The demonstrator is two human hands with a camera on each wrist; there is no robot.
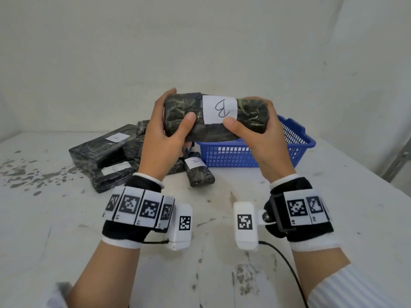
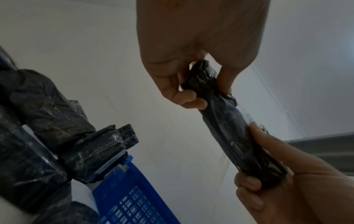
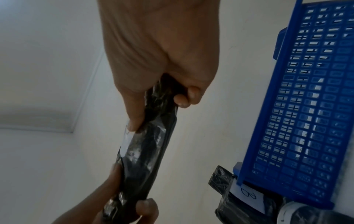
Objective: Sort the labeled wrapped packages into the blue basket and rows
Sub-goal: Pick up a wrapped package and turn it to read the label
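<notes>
Both hands held one dark, plastic-wrapped oblong package (image 1: pixel 213 116) up in the air above the white, paint-flecked table (image 1: pixel 222 274), lengthwise between them. The left hand (image 1: pixel 164 138) curled round its left end, thumb on the front face; the right hand (image 1: pixel 258 138) curled round the right end, thumb just under the white paper label (image 1: pixel 220 108) (marked "B", seen turned on its side). The blue plastic lattice basket (image 1: pixel 249 155) stood on the table behind and below the right hand. To its left lay a heap of other dark wrapped packages (image 1: pixel 104 156), two showing "A" labels, the small one (image 1: pixel 198 172) nearest, just beside the basket's front-left corner.
</notes>
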